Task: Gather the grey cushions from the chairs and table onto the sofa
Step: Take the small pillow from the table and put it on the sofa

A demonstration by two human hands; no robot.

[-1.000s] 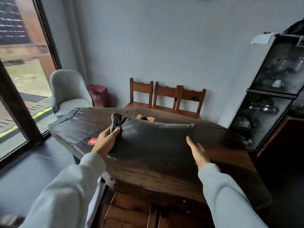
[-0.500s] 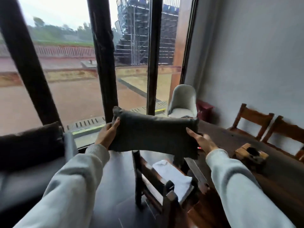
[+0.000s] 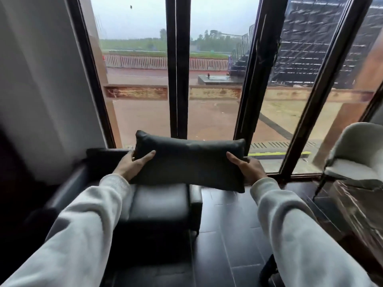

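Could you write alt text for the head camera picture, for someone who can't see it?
Two hands, left hand and right hand, hold a grey cushion by its ends above a dark sofa, facing tall windows. A pale armchair stands at right.

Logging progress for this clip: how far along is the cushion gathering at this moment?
Done: nothing is visibly delivered; the dark leather sofa shows a bare seat. In hand: the left hand and right hand grip opposite ends of one dark grey rectangular cushion, held in the air above the sofa's window end. Left: setting it down; whether other cushions remain cannot be told from this view.
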